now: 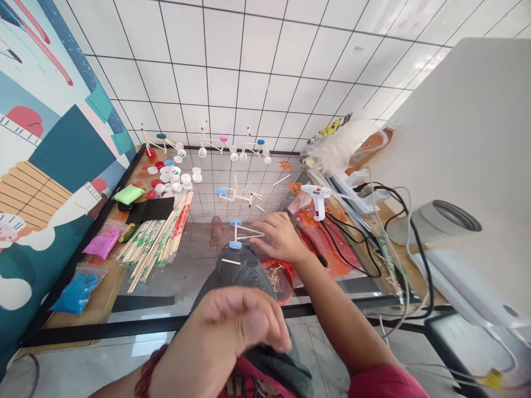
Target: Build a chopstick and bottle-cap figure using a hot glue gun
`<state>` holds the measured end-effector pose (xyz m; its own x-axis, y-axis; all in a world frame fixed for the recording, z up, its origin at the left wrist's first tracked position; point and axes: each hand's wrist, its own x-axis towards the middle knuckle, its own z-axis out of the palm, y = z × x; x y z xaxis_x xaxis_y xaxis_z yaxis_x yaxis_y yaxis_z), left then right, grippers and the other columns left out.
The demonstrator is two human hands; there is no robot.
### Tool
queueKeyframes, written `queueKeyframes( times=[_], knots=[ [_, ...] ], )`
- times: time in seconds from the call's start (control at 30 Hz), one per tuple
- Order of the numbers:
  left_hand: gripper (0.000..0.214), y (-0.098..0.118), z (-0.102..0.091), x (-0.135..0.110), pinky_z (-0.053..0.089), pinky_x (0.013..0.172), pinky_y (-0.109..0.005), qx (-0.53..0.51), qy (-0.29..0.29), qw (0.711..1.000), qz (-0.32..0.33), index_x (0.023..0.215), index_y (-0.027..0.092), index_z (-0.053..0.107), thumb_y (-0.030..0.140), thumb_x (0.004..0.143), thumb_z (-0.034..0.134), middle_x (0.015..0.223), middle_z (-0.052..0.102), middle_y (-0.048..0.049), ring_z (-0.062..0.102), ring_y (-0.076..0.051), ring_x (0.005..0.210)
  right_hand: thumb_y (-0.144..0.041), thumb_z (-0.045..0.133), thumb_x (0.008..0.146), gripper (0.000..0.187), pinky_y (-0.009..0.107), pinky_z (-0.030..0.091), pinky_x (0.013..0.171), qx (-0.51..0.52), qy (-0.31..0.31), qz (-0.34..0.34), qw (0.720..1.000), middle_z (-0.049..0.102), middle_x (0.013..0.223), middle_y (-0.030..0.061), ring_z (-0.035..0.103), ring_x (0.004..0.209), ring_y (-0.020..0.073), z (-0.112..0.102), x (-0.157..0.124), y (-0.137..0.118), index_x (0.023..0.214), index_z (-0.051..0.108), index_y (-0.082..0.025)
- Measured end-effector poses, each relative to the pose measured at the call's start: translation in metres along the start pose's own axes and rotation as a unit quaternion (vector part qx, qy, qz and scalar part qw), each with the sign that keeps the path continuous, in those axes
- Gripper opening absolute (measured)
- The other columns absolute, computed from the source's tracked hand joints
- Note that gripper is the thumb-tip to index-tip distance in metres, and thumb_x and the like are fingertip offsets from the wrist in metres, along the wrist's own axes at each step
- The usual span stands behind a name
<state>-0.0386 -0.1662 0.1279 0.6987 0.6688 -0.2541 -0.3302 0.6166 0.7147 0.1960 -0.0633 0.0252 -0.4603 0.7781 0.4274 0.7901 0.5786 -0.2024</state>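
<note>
Pinching mid-stick suits the likely light, fragile stick frame (249, 230), mid-picture; whether my half-curled right hand (282, 236) or left hand (232, 331) grips, I can't tell.

The left hand (230, 331) hides its own palm.

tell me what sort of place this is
Probably a craft workspace: a glue gun, bundled wooden sticks and a stick frame with blue caps suggest it.
</note>
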Motion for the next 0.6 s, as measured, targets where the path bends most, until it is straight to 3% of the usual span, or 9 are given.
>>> queueKeyframes(
  times=[0.1, 0.27, 0.37, 0.43, 0.47, 0.5, 0.57, 0.6],
  knots=[
    [0.021, -0.014, -0.008, 0.016, 0.054, 0.074, -0.032, -0.049, 0.104, 0.993, -0.001, 0.077, 0.018, 0.076, 0.039, 0.074, 0.077, 0.082, 0.070, -0.0090, 0.064, -0.018, 0.075, -0.048, 0.057, 0.092, 0.035, 0.040, 0.032, 0.085, -0.001, 0.000, 0.005, 1.000, 0.067, 0.099, 0.0074, 0.057, 0.095, 0.0231, 0.002, 0.000, 0.001, 0.114, 0.065, -0.021],
    [0.025, -0.030, -0.015, 0.027, 0.054, 0.079, -0.033, -0.041, 0.138, 0.990, 0.009, 0.082, 0.018, 0.076, 0.039, 0.069, 0.081, 0.094, 0.070, -0.0101, 0.064, -0.019, 0.083, -0.050, 0.055, 0.092, 0.036, 0.040, 0.031, 0.084, -0.009, 0.002, 0.014, 1.000, 0.067, 0.099, 0.0082, 0.057, 0.094, 0.0232, 0.004, -0.001, 0.004, 0.111, 0.065, -0.020],
    [0.025, -0.030, -0.019, 0.007, 0.050, 0.075, -0.030, 0.057, 0.123, 0.991, -0.002, 0.083, 0.022, 0.073, 0.041, 0.069, 0.080, 0.094, 0.067, -0.0067, 0.061, -0.018, 0.082, -0.051, 0.055, 0.093, 0.036, 0.039, 0.032, 0.085, -0.005, 0.013, 0.015, 1.000, 0.068, 0.099, 0.0085, 0.058, 0.094, 0.0230, 0.004, -0.003, 0.005, 0.108, 0.065, -0.020],
    [0.025, -0.031, -0.033, -0.017, 0.044, 0.065, -0.028, 0.218, 0.087, 0.971, -0.037, 0.066, 0.021, 0.065, 0.042, 0.070, 0.077, 0.085, 0.065, -0.0040, 0.057, -0.017, 0.071, -0.051, 0.055, 0.092, 0.036, 0.039, 0.032, 0.085, -0.002, 0.022, 0.015, 1.000, 0.069, 0.099, 0.0086, 0.058, 0.095, 0.0232, 0.003, -0.003, 0.005, 0.107, 0.065, -0.019],
    [0.026, -0.032, -0.045, -0.031, 0.041, 0.062, -0.029, 0.318, 0.082, 0.942, -0.068, 0.063, 0.022, 0.062, 0.043, 0.072, 0.073, 0.076, 0.063, -0.0029, 0.054, -0.018, 0.066, -0.051, 0.055, 0.092, 0.036, 0.039, 0.032, 0.085, -0.002, 0.025, 0.015, 1.000, 0.069, 0.098, 0.0086, 0.058, 0.095, 0.0233, 0.003, -0.003, 0.005, 0.107, 0.065, -0.020],
    [0.024, -0.035, -0.060, -0.047, 0.039, 0.061, -0.030, 0.427, 0.090, 0.894, -0.106, 0.062, 0.023, 0.062, 0.043, 0.072, 0.071, 0.067, 0.061, -0.0020, 0.053, -0.019, 0.064, -0.052, 0.055, 0.092, 0.036, 0.039, 0.032, 0.085, -0.002, 0.027, 0.016, 1.000, 0.069, 0.098, 0.0085, 0.058, 0.095, 0.0234, 0.002, -0.003, 0.004, 0.106, 0.065, -0.020],
    [0.039, -0.044, -0.098, -0.079, 0.036, 0.062, -0.033, 0.603, 0.138, 0.772, -0.146, 0.047, 0.023, 0.055, 0.050, 0.074, 0.064, 0.059, 0.059, -0.0038, 0.053, -0.023, 0.060, -0.052, 0.054, 0.093, 0.036, 0.039, 0.032, 0.085, -0.001, 0.027, 0.016, 1.000, 0.068, 0.097, 0.0083, 0.058, 0.094, 0.0234, 0.001, -0.003, 0.003, 0.105, 0.066, -0.020],
    [0.041, -0.049, -0.118, -0.096, 0.036, 0.062, -0.035, 0.647, 0.170, 0.728, -0.153, 0.045, 0.024, 0.055, 0.053, 0.074, 0.062, 0.058, 0.060, -0.0052, 0.054, -0.025, 0.060, -0.052, 0.054, 0.093, 0.036, 0.039, 0.032, 0.085, -0.001, 0.027, 0.015, 1.000, 0.068, 0.096, 0.0083, 0.057, 0.094, 0.0234, 0.001, -0.003, 0.003, 0.105, 0.066, -0.020]
  ],
)
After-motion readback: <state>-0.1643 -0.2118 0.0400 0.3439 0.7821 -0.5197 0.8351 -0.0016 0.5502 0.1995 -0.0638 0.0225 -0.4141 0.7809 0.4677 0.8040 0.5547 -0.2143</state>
